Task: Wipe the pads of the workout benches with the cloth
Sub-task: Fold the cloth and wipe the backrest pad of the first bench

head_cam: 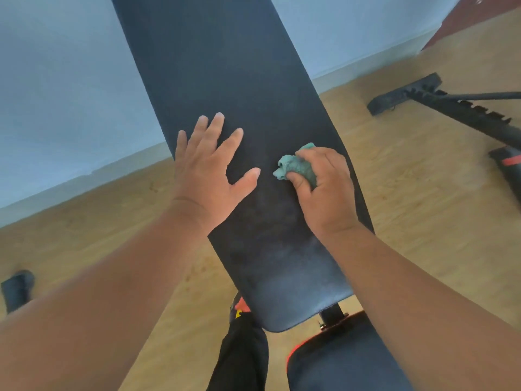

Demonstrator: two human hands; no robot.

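A wooden floor [408, 210] and a pale blue wall [62, 88] lay behind everything. Across the middle ran the long black back pad [225, 69] of a workout bench, tilted up and away from the person, its lower stretch below the grip smeared with a dull, greyish film. Beneath that, nearer the person, sat the seat pad [338, 365] with red trim. To the right of the grip, well apart on the floor, lay the black frame of a second bench [439, 100].

The left hand [208, 170] lay flat on the back pad with fingers spread and straight, holding nothing. Just beside it, the right hand [324, 187] formed the grip: fingers and thumb curled tightly round a balled-up teal cloth [296, 167], which bulged from the left side of the grip and pressed against the pad near its right edge.
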